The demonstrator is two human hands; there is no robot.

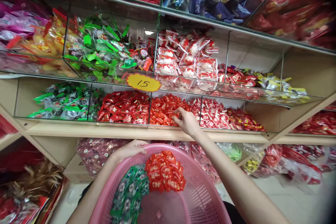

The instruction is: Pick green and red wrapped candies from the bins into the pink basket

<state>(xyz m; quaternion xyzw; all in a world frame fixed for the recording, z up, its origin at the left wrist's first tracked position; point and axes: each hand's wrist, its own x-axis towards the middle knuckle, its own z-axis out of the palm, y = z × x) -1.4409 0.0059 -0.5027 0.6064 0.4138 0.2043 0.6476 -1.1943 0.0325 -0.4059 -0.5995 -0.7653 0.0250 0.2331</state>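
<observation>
A pink plastic basket point(202, 168) with perforated walls is in front of me. My left hand point(132, 149) grips its far rim on the left side. Inside lie a pile of orange-red wrapped candies point(165, 171) and, left of it, a pile of green wrapped candies point(130, 194). My right hand point(186, 121) reaches over the basket into a lower shelf compartment, at the right side of its orange-red candies point(164, 108). Its fingers are curled at the candies; anything between them is too small to make out.
Glass dividers split the shelves. Dark red candies point(124, 108) and red-and-white candies point(210, 112) flank that compartment. Above hangs a yellow price tag point(144, 82) reading 15. A wooden shelf edge point(105, 131) runs below; bagged goods point(273, 161) lie underneath.
</observation>
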